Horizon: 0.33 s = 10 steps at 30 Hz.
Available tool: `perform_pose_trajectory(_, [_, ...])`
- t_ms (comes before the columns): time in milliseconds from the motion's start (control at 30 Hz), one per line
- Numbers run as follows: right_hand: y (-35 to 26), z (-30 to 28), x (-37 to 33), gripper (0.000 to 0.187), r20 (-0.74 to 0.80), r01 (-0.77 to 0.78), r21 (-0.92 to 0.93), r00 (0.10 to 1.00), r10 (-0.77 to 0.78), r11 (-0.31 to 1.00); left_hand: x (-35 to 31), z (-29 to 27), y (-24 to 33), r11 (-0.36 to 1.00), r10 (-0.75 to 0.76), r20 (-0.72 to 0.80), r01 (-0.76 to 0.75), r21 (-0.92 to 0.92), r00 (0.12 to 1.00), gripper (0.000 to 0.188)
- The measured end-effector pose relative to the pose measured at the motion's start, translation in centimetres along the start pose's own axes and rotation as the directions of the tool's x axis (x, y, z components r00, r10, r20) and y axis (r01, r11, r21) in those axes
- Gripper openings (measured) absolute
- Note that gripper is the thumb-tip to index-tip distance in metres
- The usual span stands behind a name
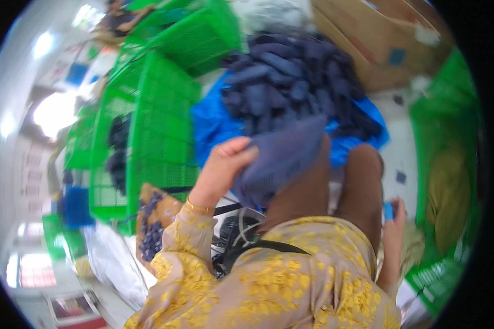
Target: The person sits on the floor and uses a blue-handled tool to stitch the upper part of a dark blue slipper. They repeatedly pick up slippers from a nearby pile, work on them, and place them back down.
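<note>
My left hand (223,164) is raised over my knees and grips one dark navy cloth piece (282,159), which hangs across my brown-trousered leg. Just beyond it lies a big heap of similar navy cloth pieces (296,82) on a blue sheet (214,123). My right hand (396,215) is low at the right beside my thigh, its fingers closed on a small blue object (388,211). My yellow-flowered sleeves fill the lower part of the view.
Green plastic crates (159,126) stand at the left, one holding dark cloth (117,148). More green crates (450,164) line the right side, and cardboard boxes (379,38) sit at the back right. A small pile of navy pieces (151,230) lies on a brown board near my left elbow.
</note>
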State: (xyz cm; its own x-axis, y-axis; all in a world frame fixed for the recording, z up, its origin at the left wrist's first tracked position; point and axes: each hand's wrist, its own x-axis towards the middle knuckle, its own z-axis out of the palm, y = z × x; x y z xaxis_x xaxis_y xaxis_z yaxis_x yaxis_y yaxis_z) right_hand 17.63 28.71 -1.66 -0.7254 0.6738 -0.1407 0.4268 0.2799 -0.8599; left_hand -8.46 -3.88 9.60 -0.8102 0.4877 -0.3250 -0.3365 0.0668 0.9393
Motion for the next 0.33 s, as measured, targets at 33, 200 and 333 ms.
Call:
perform_pose_trajectory(33, [1.0,-0.3,0.4,0.01,-0.01,-0.015,-0.008,1.0,0.014,1.0,-0.2,-2.1,1.9,0.994,0.1,-0.108,-0.105,-0.035,0.989,0.014])
perform_pose_trajectory(200, [5.1,-1.0,3.6,0.012,-0.054,-0.052,0.058,0.997,0.055,0.997,-3.1,-19.4,7.1,0.785,0.55,-0.719,-0.557,0.272,0.424,0.019])
perform_pose_trajectory(333, [3.3,0.5,3.9,0.011,-0.19,0.069,0.121,0.981,-0.045,0.99,-6.4,-23.3,7.3,0.774,0.56,-0.819,-0.429,0.466,0.121,0.056])
